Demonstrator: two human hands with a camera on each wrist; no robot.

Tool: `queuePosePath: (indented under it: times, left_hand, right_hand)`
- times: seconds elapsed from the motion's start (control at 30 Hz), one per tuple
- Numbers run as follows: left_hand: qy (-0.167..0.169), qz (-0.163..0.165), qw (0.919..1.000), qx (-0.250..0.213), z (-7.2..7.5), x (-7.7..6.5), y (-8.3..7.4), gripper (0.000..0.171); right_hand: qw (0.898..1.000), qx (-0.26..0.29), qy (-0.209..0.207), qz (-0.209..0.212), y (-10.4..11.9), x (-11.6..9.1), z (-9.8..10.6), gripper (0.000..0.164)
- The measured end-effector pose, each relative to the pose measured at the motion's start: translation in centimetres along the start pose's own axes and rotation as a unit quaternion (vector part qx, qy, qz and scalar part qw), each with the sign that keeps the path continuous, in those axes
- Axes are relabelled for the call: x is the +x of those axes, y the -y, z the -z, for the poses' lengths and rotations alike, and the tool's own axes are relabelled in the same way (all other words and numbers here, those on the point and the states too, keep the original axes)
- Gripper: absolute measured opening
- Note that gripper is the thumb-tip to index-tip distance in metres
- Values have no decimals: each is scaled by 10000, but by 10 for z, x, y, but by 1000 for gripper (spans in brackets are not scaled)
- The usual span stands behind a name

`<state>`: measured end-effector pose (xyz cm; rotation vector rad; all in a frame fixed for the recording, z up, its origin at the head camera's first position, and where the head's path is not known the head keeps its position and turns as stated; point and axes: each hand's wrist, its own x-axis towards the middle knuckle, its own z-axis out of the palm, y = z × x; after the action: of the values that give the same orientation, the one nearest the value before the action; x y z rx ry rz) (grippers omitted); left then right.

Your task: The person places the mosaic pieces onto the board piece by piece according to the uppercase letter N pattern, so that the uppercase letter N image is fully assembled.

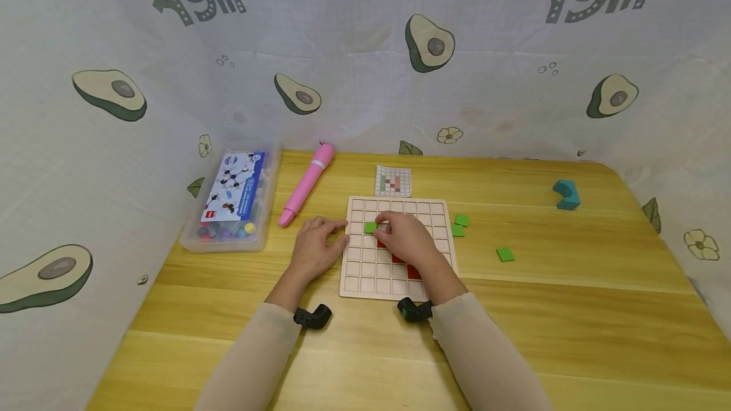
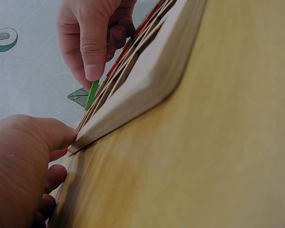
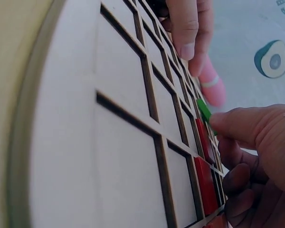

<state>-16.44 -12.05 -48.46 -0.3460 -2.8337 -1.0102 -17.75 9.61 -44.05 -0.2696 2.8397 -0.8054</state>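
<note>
Your R hand (image 1: 405, 236) has the green tile (image 1: 370, 228) pinched btwn thumb and fingers, clamped near one end, prob. so the far end stays free to meet the board first. Both wrist views show it tilted, not flat; can't tell for sure if its low end touches wood. It's over the L part of the grid board (image 1: 352, 269), 2nd column in, lined up w/ the diagonal run of red tiles (image 1: 414, 272), which sit down in their cells, ridges around them, so they shouldn't skid if bumped.

Your L hand (image 1: 317, 249) is at the board's L edge: thumb and index apart, tips touching the rim, no clamp on anything. Looks like a light brace, prob. to stop the board sliding on the worktop (image 1: 571, 335) while the R works.

The small pattern card (image 1: 393, 181) lies just past the far edge, prob. for a quick look w/o your arms covering it. Spare green tiles (image 1: 462, 220) sit R of the board, two just beside it, one a bit further off, handy for the R hand.

Pink pen (image 1: 308, 182) and clear box (image 1: 188, 245) are off to the L, the blue block (image 1: 566, 195) far R, all well apart from the board, so your arms have room.
</note>
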Motion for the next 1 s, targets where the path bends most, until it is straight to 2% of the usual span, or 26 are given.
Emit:
queuePosePath:
  times: [0.6, 1.0]
  left_hand:
    - [40, 33, 10000, 26, 0, -2, -1, 39]
    - [50, 60, 10000, -41, 2, -3, -3, 38]
  right_hand:
    - [9999, -31, -111, 115, 1, -7, 4, 28]
    - [9988, 336, -301, -199, -17, -29, 22, 30]
